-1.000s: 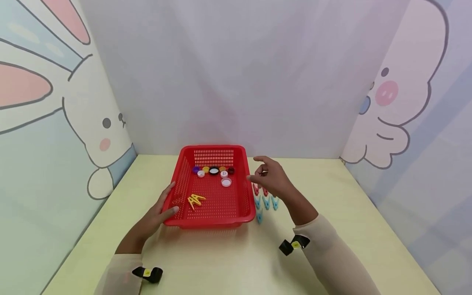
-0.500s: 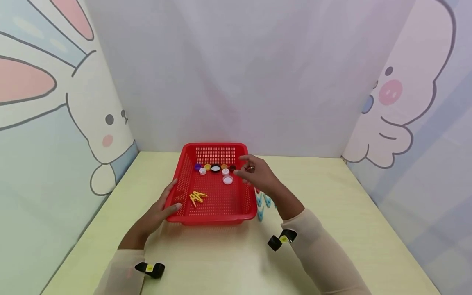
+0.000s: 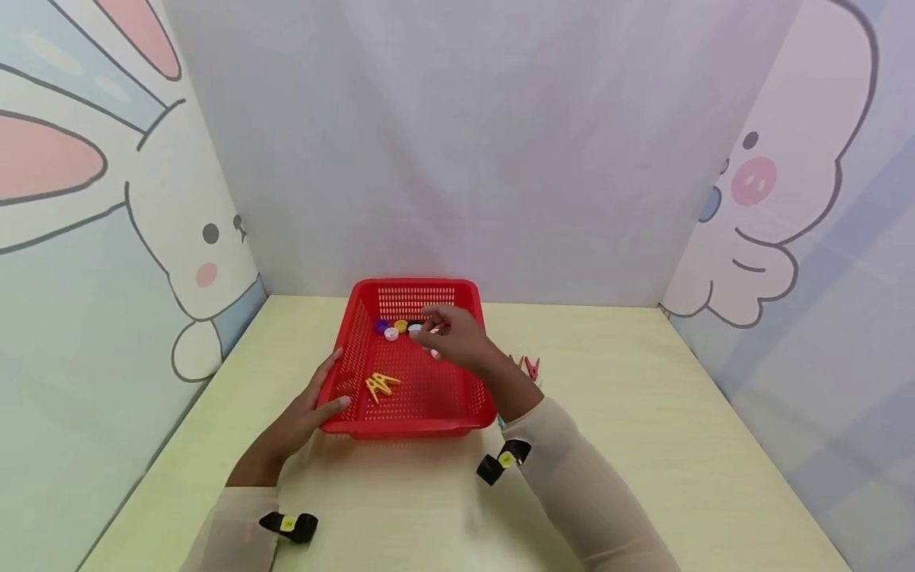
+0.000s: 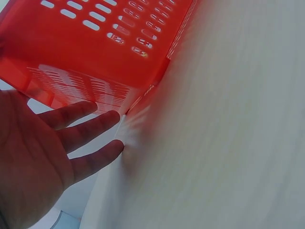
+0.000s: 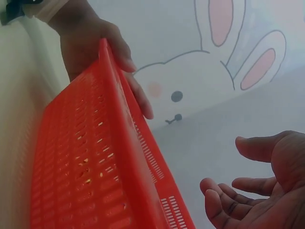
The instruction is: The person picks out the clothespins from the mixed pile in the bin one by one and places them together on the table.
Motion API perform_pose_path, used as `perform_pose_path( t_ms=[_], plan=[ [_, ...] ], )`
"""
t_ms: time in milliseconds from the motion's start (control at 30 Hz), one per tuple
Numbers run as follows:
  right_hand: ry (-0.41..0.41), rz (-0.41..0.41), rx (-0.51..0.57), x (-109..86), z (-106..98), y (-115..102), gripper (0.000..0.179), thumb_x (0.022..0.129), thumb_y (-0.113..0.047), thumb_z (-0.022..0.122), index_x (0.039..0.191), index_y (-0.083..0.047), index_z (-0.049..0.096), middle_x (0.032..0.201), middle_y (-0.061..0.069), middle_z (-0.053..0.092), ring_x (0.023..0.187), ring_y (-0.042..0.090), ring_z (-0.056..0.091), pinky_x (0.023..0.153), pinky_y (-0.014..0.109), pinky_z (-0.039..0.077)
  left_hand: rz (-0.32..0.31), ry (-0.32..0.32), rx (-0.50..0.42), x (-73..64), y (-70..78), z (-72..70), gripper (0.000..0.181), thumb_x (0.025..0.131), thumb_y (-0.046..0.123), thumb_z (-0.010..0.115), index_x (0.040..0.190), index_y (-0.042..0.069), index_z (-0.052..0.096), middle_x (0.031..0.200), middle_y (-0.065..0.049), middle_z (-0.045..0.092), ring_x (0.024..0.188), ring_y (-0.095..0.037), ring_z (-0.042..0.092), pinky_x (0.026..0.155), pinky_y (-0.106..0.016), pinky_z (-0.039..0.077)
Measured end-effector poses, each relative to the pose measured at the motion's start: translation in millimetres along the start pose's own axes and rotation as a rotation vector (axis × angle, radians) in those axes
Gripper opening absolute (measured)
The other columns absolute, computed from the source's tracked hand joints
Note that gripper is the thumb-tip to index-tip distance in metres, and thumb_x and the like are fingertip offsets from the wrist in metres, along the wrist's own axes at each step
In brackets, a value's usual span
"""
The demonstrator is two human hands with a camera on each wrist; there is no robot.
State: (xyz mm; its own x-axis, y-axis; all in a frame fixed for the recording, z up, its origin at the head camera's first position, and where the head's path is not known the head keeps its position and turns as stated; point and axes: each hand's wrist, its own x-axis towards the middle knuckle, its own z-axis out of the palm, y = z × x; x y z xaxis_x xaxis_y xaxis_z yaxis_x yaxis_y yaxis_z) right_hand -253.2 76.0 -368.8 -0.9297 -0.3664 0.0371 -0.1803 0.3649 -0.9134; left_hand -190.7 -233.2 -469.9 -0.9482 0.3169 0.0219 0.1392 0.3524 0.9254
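Note:
My left hand (image 3: 303,417) holds the left side of a red slotted basket (image 3: 407,429), its thumb over the rim and its fingers along the outer wall. In the left wrist view, several fingers (image 4: 88,131) lie spread by that wall. Above the basket's right half hovers my right hand (image 3: 461,343), fingers loosely bent. No object shows between its thumb and fingers (image 5: 228,205) in the right wrist view. Yellow clothespins (image 3: 382,385) lie near the basket's front left. Toward the back are a purple cap (image 3: 382,326), a white cap (image 3: 391,334) and a yellow cap (image 3: 400,326); others are partly hidden.
Red clothespins (image 3: 532,367) lie on the pale yellow table (image 3: 608,381) right of the basket. Blue clothespins there are mostly hidden by my right arm. A grey back wall (image 3: 457,159) and side walls with cartoon drawings enclose the table.
My right hand has moved left from above the clothespins, past the basket's right rim, to over the caps. My left hand has stayed on the basket.

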Motion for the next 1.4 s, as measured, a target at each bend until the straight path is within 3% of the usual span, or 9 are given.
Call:
perform_pose_path(
  t_ms=[233,500,733,900,1067,1400],
  plan=[
    [-0.050,0.034,-0.011,13.6,16,-3,0.052,0.100,-0.029,0.080,0.146,-0.012,0.063,0.126,0.011,0.070,0.103,0.023,0.074,0.080,0.033,0.068,-0.015,-0.005,-0.001,1.4,-0.6,-0.4,0.104,0.102,0.026,0.070,0.177,0.030,-0.003,0.166,-0.028,0.033,0.137,-0.042,0.054,0.093,-0.037,0.068],
    [-0.119,0.119,0.017,19.7,29,-8,0.057,0.096,-0.029,0.085,0.146,-0.014,0.063,0.123,0.008,0.070,0.103,0.023,0.074,0.087,0.040,0.068,-0.030,-0.004,-0.011,1.2,-0.9,-0.7,0.104,0.102,0.027,0.071,0.176,0.034,-0.002,0.166,-0.027,0.034,0.140,-0.047,0.055,0.095,-0.039,0.068],
    [-0.195,0.187,0.049,26.2,38,-4,0.058,0.098,-0.031,0.083,0.148,-0.010,0.062,0.128,0.012,0.072,0.120,0.039,0.075,0.102,0.055,0.065,-0.026,-0.014,-0.023,1.9,-1.5,0.2,0.104,0.103,0.027,0.071,0.176,0.036,-0.003,0.167,-0.026,0.035,0.140,-0.046,0.056,0.097,-0.039,0.067],
    [-0.271,0.255,0.028,30.3,42,6,0.068,0.098,-0.035,0.083,0.156,-0.012,0.055,0.136,0.014,0.071,0.125,0.038,0.074,0.099,0.048,0.066,-0.036,-0.011,-0.010,2.3,-1.9,-0.8,0.105,0.102,0.027,0.071,0.176,0.036,-0.002,0.166,-0.026,0.035,0.139,-0.044,0.056,0.095,-0.040,0.068],
    [-0.320,0.270,0.014,31.9,44,12,0.071,0.099,-0.034,0.081,0.159,-0.011,0.051,0.145,0.020,0.069,0.130,0.040,0.071,0.100,0.048,0.066,-0.019,-0.004,-0.016,0.1,-0.9,-0.8,0.105,0.102,0.027,0.072,0.176,0.035,-0.002,0.166,-0.026,0.036,0.139,-0.046,0.056,0.095,-0.039,0.068],
    [-0.328,0.291,-0.092,30.8,48,19,0.066,0.099,-0.037,0.081,0.154,-0.009,0.057,0.130,0.012,0.075,0.118,0.034,0.076,0.098,0.049,0.067,-0.009,0.000,-0.008,-4.1,2.4,3.0,0.103,0.102,0.027,0.070,0.177,0.031,-0.002,0.167,-0.026,0.036,0.138,-0.045,0.058,0.096,-0.039,0.067]
  ],
)
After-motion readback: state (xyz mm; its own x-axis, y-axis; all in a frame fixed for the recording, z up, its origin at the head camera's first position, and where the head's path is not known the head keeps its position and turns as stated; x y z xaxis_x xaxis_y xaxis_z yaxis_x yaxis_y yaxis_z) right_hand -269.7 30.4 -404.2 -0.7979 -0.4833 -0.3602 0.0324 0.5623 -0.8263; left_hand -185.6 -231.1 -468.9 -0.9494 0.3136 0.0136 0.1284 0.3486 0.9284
